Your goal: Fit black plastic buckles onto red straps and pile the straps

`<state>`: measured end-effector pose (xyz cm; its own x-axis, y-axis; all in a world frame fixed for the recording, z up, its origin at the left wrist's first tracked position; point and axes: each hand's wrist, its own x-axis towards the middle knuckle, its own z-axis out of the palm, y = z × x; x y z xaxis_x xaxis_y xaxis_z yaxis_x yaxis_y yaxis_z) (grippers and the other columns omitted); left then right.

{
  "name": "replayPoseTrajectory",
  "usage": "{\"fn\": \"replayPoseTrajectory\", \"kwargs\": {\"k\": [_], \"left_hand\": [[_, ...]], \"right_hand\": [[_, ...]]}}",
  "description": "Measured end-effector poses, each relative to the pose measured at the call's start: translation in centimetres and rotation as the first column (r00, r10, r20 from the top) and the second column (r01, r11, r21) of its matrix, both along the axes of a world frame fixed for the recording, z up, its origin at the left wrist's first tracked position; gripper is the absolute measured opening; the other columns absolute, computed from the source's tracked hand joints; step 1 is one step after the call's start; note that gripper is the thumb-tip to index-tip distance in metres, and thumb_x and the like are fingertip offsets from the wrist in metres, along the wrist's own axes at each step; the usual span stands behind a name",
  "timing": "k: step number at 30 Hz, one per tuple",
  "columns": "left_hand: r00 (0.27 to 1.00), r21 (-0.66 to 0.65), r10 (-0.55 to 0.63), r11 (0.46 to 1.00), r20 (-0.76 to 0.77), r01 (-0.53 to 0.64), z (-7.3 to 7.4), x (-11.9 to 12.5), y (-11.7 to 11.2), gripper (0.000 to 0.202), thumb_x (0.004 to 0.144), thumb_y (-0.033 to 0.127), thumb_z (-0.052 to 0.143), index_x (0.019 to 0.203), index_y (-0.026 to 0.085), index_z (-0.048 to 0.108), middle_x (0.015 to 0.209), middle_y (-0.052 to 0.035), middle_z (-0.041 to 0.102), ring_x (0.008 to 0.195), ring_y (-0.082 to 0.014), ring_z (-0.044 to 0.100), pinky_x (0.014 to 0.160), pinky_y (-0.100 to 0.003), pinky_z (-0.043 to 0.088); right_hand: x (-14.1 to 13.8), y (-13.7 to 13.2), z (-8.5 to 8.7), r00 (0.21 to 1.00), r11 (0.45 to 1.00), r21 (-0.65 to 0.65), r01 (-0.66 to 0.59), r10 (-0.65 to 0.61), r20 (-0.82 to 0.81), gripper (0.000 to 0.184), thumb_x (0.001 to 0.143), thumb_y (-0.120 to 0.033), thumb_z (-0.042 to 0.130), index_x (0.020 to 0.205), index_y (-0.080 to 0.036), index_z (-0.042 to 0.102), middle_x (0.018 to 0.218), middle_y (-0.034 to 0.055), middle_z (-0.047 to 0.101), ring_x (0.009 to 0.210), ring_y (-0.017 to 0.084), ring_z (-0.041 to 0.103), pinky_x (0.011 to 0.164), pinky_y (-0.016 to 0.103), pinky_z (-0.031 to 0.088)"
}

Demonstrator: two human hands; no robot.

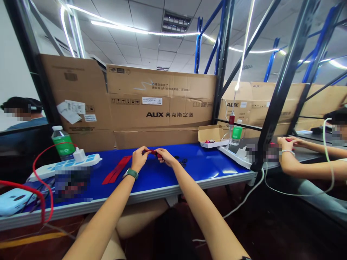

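My left hand and my right hand meet over the blue tabletop, both pinched on a small red piece held between their fingertips. A green watch sits on my left wrist. Flat red strips lie on the table just left of my left hand. A small dark object lies to the right of my right hand.
A white power strip with a red cable, a green bottle and a light blue device sit at left. An open small box and bottles stand at right. Cardboard boxes wall the back. Another person's hands work at right.
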<state>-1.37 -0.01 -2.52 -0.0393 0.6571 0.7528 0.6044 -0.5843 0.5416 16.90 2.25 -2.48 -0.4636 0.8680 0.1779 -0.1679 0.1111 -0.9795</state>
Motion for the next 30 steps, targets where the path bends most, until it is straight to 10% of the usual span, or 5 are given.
{"fn": "replayPoseTrajectory", "kwargs": {"k": [4, 7, 13, 22, 30], "left_hand": [[0.999, 0.009, -0.001, 1.0, -0.051, 0.002, 0.0, -0.1, 0.1, 0.015, 0.087, 0.033, 0.06, 0.084, 0.021, 0.068, 0.082, -0.0024, 0.072, 0.074, -0.0175, 0.065, 0.074, -0.028, 0.048], [0.971, -0.056, 0.167, 0.982, -0.169, -0.178, -0.5, -0.5, 0.2, 0.018, 0.086, 0.03, 0.057, 0.098, 0.02, 0.068, 0.1, -0.0076, 0.071, 0.092, -0.0224, 0.065, 0.084, -0.034, 0.048], [0.71, -0.326, 0.562, 0.637, -0.424, -0.698, -2.0, -1.6, 0.1, 0.045, 0.091, 0.043, 0.043, 0.11, 0.01, 0.068, 0.122, -0.026, 0.062, 0.117, -0.0431, 0.055, 0.092, -0.057, 0.038], [0.784, -0.335, 0.422, 0.734, -0.456, -0.59, -0.7, -0.5, -0.4, 0.037, 0.083, 0.029, 0.047, 0.107, 0.019, 0.073, 0.102, -0.0173, 0.076, 0.109, -0.0404, 0.064, 0.093, -0.057, 0.033], [0.95, -0.474, -0.141, 0.88, -0.277, -0.008, -0.1, 0.1, -0.6, 0.041, 0.081, 0.027, 0.042, 0.097, 0.027, 0.08, 0.086, 0.0008, 0.08, 0.104, -0.0235, 0.071, 0.101, -0.038, 0.043]], "right_hand": [[0.0, 0.3, 0.0, 0.99, 0.991, 0.134, 0.011, -0.03, 0.138, 0.029, 0.095, -0.044, 0.05, 0.103, -0.018, 0.061, 0.078, 0.002, 0.065, 0.045, 0.005, 0.034, 0.042, 0.017, 0.026], [0.4, 0.9, 0.0, 0.907, 0.884, 0.332, 0.33, -0.395, 0.149, 0.026, 0.094, -0.038, 0.051, 0.113, -0.021, 0.059, 0.09, 0.0017, 0.067, 0.059, 0.011, 0.053, 0.054, 0.02, 0.042], [2.4, 2.2, 0.0, 0.508, 0.533, 0.463, 0.708, -0.84, 0.191, 0.023, 0.095, -0.024, 0.044, 0.106, -0.018, 0.063, 0.106, 0.0086, 0.07, 0.105, 0.019, 0.064, 0.095, 0.027, 0.046], [2.3, 2.6, -1.0, 0.529, 0.623, 0.584, 0.52, -0.772, 0.353, 0.064, 0.08, 0.0, 0.045, 0.142, -0.013, 0.038, 0.112, 0.0104, 0.068, 0.105, 0.02, 0.065, 0.093, 0.027, 0.047], [2.2, 2.5, -1.3, 0.533, 0.761, 0.598, 0.252, -0.625, 0.57, 0.067, 0.084, -0.003, 0.046, 0.148, -0.011, 0.025, 0.114, 0.014, 0.067, 0.108, 0.023, 0.063, 0.093, 0.032, 0.045]]}}
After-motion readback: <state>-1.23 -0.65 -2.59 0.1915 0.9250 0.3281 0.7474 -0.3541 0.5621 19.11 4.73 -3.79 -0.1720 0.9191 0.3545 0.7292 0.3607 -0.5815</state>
